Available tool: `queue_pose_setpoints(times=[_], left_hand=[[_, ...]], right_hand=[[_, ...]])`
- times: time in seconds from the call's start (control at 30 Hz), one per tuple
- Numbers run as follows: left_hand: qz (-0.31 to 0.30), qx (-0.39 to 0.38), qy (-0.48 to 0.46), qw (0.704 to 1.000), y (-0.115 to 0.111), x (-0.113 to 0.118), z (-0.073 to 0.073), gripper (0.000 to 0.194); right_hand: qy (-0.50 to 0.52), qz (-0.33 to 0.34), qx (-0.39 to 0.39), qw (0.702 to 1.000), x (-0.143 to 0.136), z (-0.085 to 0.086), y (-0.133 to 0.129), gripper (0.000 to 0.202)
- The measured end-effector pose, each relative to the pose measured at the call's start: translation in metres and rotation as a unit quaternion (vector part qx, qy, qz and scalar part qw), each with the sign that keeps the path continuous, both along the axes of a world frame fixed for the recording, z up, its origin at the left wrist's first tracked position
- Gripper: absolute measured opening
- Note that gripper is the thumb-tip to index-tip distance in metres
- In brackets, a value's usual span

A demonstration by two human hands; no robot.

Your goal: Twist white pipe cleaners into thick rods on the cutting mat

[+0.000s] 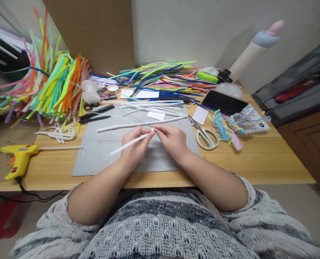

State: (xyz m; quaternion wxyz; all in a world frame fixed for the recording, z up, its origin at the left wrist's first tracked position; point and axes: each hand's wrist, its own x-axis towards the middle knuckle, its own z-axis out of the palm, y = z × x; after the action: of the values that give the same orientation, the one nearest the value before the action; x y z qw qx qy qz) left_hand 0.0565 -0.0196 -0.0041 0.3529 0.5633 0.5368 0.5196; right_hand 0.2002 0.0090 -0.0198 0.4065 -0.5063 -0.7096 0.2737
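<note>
sweater (pixel 160 230): knit, closest
left hand (pixel 136 142): pinching a white pipe cleaner (pixel 129 144)
right hand (pixel 172 140): pinching its tip
step: working that end, looks like
next: wants steady grip imo

Holds white pipe cleaner (pixel 129 144) in left hand (pixel 135 145); pinches at its far end with right hand (pixel 173 140), above grey cutting mat (pixel 96 153), left of scissors (pixel 200 131).

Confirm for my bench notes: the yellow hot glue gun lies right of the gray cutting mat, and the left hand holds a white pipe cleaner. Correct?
Not quite: the head view shows the hot glue gun left of the gray cutting mat. The left hand does hold a white pipe cleaner.
</note>
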Motion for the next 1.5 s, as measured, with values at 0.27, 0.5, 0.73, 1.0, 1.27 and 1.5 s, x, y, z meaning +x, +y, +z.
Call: queue_pose_setpoints(times=[0.27,0.5,0.73,1.0,1.27,1.5], left_hand=[[0.005,0.075,-0.035,0.997,-0.005,0.000,0.002,0.010],[-0.060,-0.224,-0.304,0.924,0.018,-0.008,-0.001,0.019],[-0.131,-0.239,-0.345,0.898,0.023,-0.010,-0.004,0.031],[-0.040,-0.110,-0.195,0.974,0.017,-0.007,-0.003,0.024],[0.026,0.184,0.126,0.975,0.004,-0.005,-0.003,0.015],[0.081,0.206,0.055,0.974,0.000,-0.003,-0.002,0.004]], right_hand=[[0.062,0.033,-0.041,0.997,-0.002,0.002,0.000,0.021],[0.291,0.191,-0.337,0.875,-0.003,0.008,0.005,0.028],[0.365,0.273,-0.435,0.777,-0.002,0.007,-0.002,0.031],[0.325,0.041,-0.198,0.924,-0.006,-0.004,0.010,0.028],[-0.128,0.028,0.040,0.991,0.000,0.005,-0.008,0.029],[0.134,0.047,-0.082,0.986,-0.005,0.000,0.001,0.022]])
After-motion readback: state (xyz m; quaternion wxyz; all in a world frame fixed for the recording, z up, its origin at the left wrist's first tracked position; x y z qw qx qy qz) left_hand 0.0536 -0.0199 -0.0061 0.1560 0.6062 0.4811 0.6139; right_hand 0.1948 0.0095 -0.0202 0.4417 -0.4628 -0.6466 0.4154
